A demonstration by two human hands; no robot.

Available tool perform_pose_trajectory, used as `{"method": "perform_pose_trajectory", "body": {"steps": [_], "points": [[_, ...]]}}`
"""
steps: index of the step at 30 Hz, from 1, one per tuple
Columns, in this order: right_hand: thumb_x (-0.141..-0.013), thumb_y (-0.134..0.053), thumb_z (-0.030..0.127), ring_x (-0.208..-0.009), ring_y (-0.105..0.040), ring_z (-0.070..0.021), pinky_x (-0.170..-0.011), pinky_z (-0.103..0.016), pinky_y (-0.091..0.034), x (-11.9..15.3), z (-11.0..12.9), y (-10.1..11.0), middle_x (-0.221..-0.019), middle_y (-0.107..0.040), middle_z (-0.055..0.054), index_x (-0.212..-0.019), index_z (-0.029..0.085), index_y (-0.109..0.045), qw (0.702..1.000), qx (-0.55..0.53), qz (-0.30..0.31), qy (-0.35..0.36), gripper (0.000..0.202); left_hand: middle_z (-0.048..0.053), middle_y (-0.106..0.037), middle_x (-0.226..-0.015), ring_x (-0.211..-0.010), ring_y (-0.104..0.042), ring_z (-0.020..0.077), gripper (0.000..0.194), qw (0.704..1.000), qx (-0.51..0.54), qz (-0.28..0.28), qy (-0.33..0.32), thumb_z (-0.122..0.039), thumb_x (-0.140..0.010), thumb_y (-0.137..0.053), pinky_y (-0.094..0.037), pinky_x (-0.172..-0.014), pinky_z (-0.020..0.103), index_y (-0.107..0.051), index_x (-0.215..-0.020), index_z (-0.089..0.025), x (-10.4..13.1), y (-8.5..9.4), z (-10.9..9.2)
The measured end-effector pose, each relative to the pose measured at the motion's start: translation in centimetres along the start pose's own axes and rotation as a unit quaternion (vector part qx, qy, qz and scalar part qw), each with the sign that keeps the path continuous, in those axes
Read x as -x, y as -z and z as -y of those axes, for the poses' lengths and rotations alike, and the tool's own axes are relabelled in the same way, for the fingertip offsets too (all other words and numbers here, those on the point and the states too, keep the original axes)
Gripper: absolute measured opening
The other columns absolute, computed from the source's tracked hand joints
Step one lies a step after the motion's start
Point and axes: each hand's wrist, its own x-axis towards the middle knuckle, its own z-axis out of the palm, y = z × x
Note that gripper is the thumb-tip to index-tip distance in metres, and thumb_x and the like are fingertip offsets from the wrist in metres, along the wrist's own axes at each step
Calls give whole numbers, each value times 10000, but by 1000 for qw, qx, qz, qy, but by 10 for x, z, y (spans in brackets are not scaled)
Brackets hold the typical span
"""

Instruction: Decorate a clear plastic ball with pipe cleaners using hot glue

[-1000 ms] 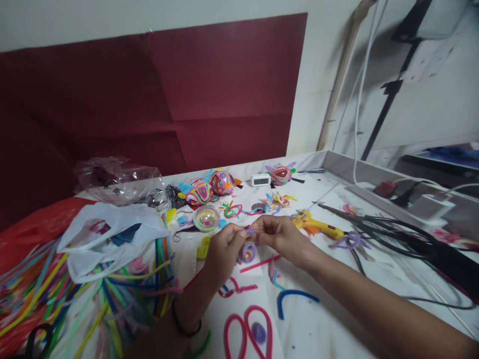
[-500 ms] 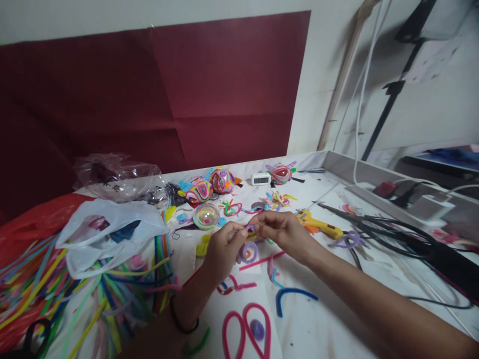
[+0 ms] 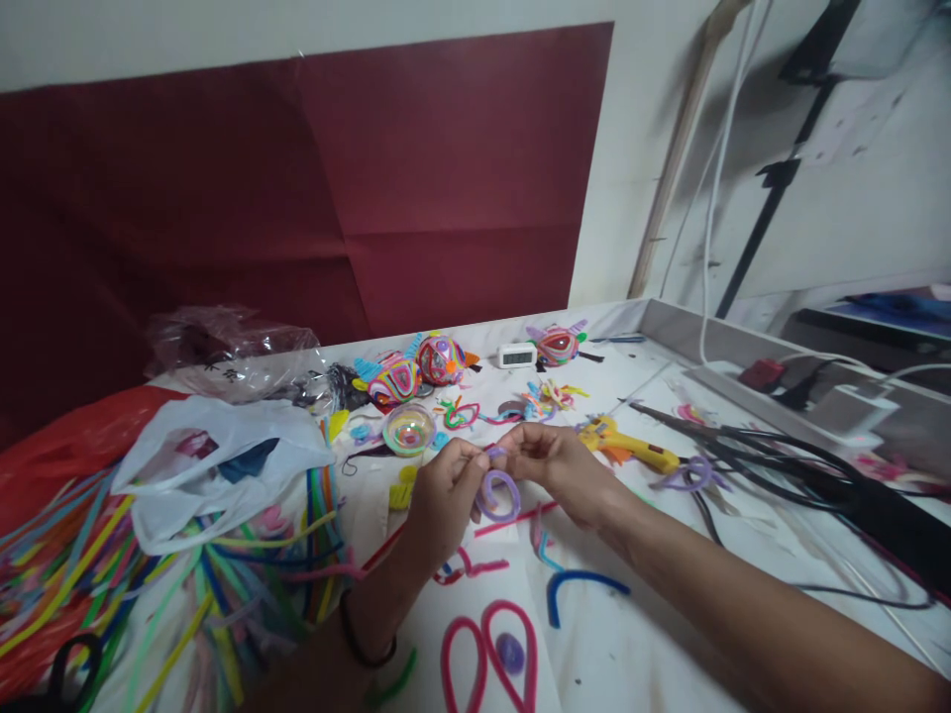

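Near the middle of the table my left hand pinches one side of a purple pipe cleaner, which hangs below the fingertips in a loop. My right hand pinches the same piece from the other side, its fingertips nearly touching the left ones. Beneath them lies a white sheet bearing two pink teardrop loops and a purple coil. A bent blue strip lies to the right of the sheet.
Colourful pipe cleaners and a white plastic bag cover the left. Behind the hands are decorated balls, a round clear container and a small digital clock. A yellow glue gun and black-handled scissors are at right.
The purple loop has turned and shows wider below the fingers. My right hand has shifted slightly, while both hands keep their pinch.
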Motion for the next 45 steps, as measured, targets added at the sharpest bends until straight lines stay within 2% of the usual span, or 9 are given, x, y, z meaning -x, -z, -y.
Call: {"method": "perform_pose_trajectory", "body": {"steps": [5,10,14,21,28,34,40,45], "points": [[-559,-842,337,-568,-564,-104,-589,-244,-448,0,4,-1,-606,-642,19,-683,169,-657,1000,-15,-17,-10,279,-88,-466,-402,-323,-417,79,184,1000,-5,-2,-5,-369,-808,-520,-321,-334,157,-527,-724,-205,0,1,2],[-572,-825,329,-556,-545,-99,-584,-245,-434,-1,12,0,-599,-632,29,-717,167,-666,1000,-6,-1,-10,270,-92,-453,-408,-320,-401,79,188,1000,8,-13,5,-380,-794,-515,-303,-321,162,-509,-712,-211,-3,3,3],[-614,-789,327,-585,-549,-108,-598,-253,-424,0,15,0,-632,-643,17,-717,160,-677,1000,26,12,0,226,-86,-465,-412,-337,-397,72,184,1000,-2,6,1,-369,-802,-515,-296,-343,156,-527,-730,-199,-3,3,1],[-588,-781,264,-547,-518,-101,-545,-240,-391,-1,4,-1,-598,-609,34,-679,163,-654,998,48,24,11,186,-79,-479,-421,-343,-420,75,185,1000,5,1,6,-363,-799,-541,-320,-361,163,-545,-733,-191,-1,2,-1],[-615,-761,296,-569,-535,-113,-571,-252,-412,-2,-1,2,-615,-617,21,-681,162,-635,998,58,33,-2,195,-83,-474,-418,-334,-411,80,183,1000,-3,-11,11,-369,-790,-528,-307,-343,165,-523,-709,-204,-2,1,0],[-602,-791,370,-541,-486,-92,-548,-237,-372,-1,0,1,-592,-591,31,-677,152,-640,997,64,33,-12,275,-83,-478,-446,-347,-429,87,174,999,-34,-13,-13,-360,-799,-519,-325,-359,176,-512,-712,-210,0,2,-2],[-562,-819,360,-530,-459,-84,-521,-228,-340,-1,4,1,-583,-586,35,-659,153,-641,997,67,29,-23,289,-73,-481,-453,-384,-456,102,155,995,-83,-22,-43,-330,-821,-514,-340,-416,192,-530,-721,-213,2,2,-2],[-573,-786,301,-494,-414,-67,-494,-219,-304,0,6,1,-549,-569,48,-644,152,-646,996,70,36,-39,216,-61,-505,-475,-410,-484,118,146,995,-90,-22,-43,-336,-815,-517,-351,-439,205,-554,-741,-215,2,2,-1]]}}
